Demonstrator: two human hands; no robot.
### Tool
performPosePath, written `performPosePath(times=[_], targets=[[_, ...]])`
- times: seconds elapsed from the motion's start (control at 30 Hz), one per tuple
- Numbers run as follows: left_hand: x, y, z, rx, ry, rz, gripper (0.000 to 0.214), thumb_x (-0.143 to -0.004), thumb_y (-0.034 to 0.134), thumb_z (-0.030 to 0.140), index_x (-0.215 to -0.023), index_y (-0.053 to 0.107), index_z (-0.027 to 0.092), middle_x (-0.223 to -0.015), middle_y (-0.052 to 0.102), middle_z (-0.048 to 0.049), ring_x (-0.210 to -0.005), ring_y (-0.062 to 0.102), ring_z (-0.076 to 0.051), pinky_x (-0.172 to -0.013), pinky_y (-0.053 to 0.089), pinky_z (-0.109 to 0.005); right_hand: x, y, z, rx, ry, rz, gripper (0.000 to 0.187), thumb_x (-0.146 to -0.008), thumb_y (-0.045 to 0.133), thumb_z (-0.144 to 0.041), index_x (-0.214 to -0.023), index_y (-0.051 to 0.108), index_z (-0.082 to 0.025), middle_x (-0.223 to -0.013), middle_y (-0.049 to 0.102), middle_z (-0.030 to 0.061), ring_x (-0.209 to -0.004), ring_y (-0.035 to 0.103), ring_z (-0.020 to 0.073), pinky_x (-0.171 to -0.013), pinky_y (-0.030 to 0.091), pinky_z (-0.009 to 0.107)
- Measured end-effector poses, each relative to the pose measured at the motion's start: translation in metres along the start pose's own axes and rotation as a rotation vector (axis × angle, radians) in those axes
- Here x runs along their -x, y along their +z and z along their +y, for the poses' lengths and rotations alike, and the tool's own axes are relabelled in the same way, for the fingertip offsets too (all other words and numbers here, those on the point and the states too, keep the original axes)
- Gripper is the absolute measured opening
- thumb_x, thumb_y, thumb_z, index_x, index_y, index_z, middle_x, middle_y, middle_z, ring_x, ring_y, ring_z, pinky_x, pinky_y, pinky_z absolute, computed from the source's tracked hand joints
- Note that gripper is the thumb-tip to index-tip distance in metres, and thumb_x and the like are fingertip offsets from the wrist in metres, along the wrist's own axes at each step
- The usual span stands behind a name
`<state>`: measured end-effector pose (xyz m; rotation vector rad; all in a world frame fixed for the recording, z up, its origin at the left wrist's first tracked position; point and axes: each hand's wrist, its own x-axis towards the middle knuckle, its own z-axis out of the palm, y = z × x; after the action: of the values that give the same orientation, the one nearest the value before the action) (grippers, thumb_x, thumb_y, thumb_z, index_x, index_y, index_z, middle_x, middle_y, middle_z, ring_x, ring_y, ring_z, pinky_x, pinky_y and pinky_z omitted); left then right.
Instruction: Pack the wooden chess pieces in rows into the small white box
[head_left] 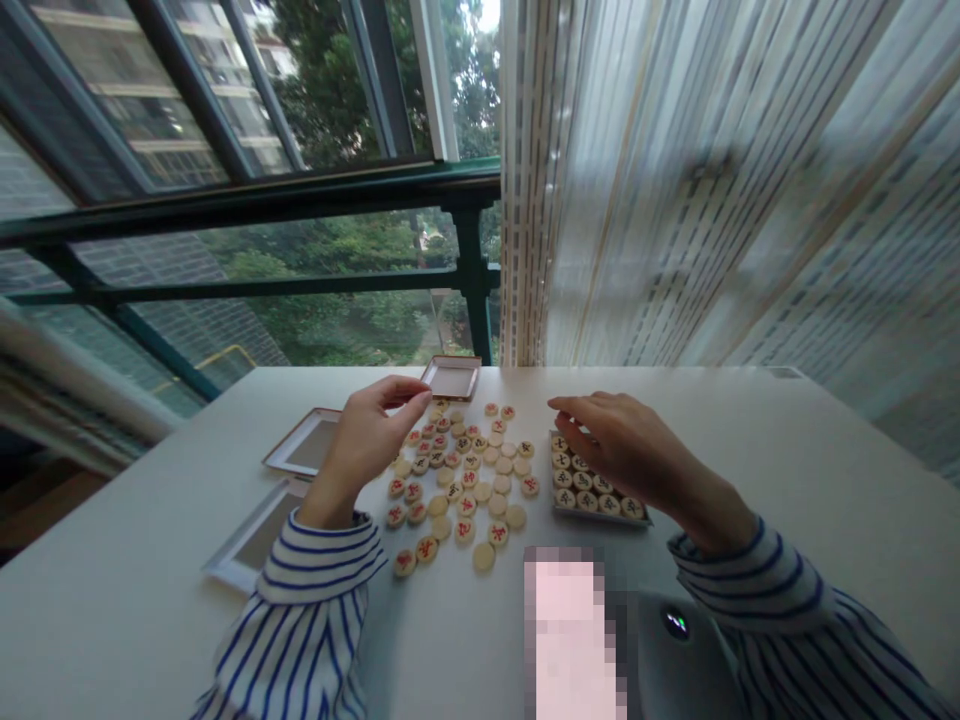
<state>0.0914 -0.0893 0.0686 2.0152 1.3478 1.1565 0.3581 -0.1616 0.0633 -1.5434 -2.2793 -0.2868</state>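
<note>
Many round xiangqi pieces (pixel 469 478) lie scattered on the white table, some face up with red or black characters, others blank side up. My left hand (pixel 379 430) is above their far left part, its thumb and forefinger drawn together in a pinch. Whatever may be between those fingertips is hidden. Over the far side of a shallow tray (pixel 604 518) is my right hand (pixel 626 440), its fingers stretched forward and the thumb below them. No piece shows in it. Rows of black-character pieces (pixel 585 480) sit in the tray; the hand covers part of them.
Left of the pieces are two shallow box parts: one brown-edged (pixel 304 440), one pale (pixel 251 535). Another small open box (pixel 452 378) stands at the back edge. A silver-grey device (pixel 682 650) and a pixelated pink area occupy the near right. Window and curtain border the table.
</note>
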Motion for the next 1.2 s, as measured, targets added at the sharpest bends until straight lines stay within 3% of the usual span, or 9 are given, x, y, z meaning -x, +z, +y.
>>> performPosePath(times=[0.17,0.4,0.7,1.0,1.2], targets=[[0.004,0.002,-0.011,-0.057,0.014,-0.056,0.027,-0.076,0.056,0.039,-0.088,0.065,0.015,-0.086,0.069,-0.0058,-0.078,0.063,-0.017,-0.076,0.049,-0.03,-0.001,0.003,-0.002,0.003,-0.009,0.007,0.03,-0.088,0.04,-0.021,-0.108,0.061,-0.014,-0.098,0.068,0.01,-0.089,0.061,0.0209,-0.079,0.043,0.035],[-0.009,0.007,-0.012,-0.189,0.12,-0.28,0.026,-0.077,0.052,0.036,-0.09,0.065,0.018,-0.089,0.068,-0.0048,-0.082,0.061,-0.017,-0.076,0.046,-0.029,-0.005,0.008,0.0,-0.011,0.026,0.028,0.029,-0.088,0.041,-0.022,-0.106,0.061,-0.015,-0.099,0.068,0.0079,-0.09,0.061,0.0204,-0.08,0.044,0.035],[-0.023,0.038,-0.045,-0.408,0.162,-0.473,0.022,-0.076,0.05,0.029,-0.088,0.065,0.018,-0.085,0.067,-0.0058,-0.077,0.06,-0.018,-0.066,0.043,-0.027,-0.034,0.007,-0.019,0.013,-0.003,-0.075,0.029,-0.087,0.04,-0.023,-0.105,0.063,-0.018,-0.097,0.069,0.0063,-0.088,0.061,0.0194,-0.079,0.044,0.034],[-0.014,0.05,-0.042,-0.587,0.162,-0.504,0.022,-0.075,0.054,0.029,-0.091,0.065,0.019,-0.09,0.067,-0.0081,-0.087,0.06,-0.023,-0.074,0.042,-0.031,-0.06,0.044,-0.03,0.043,-0.014,-0.261,0.031,-0.087,0.04,-0.026,-0.108,0.062,-0.02,-0.095,0.069,0.0082,-0.089,0.062,0.0184,-0.078,0.042,0.029],[-0.013,0.053,-0.045,-0.641,0.165,-0.464,0.023,-0.076,0.053,0.035,-0.09,0.064,0.02,-0.087,0.067,-0.0097,-0.084,0.061,-0.025,-0.071,0.043,-0.033,-0.061,0.049,-0.032,0.072,-0.014,-0.303,0.029,-0.089,0.037,-0.027,-0.099,0.063,-0.02,-0.085,0.07,0.0077,-0.079,0.063,0.0176,-0.068,0.041,0.027]])
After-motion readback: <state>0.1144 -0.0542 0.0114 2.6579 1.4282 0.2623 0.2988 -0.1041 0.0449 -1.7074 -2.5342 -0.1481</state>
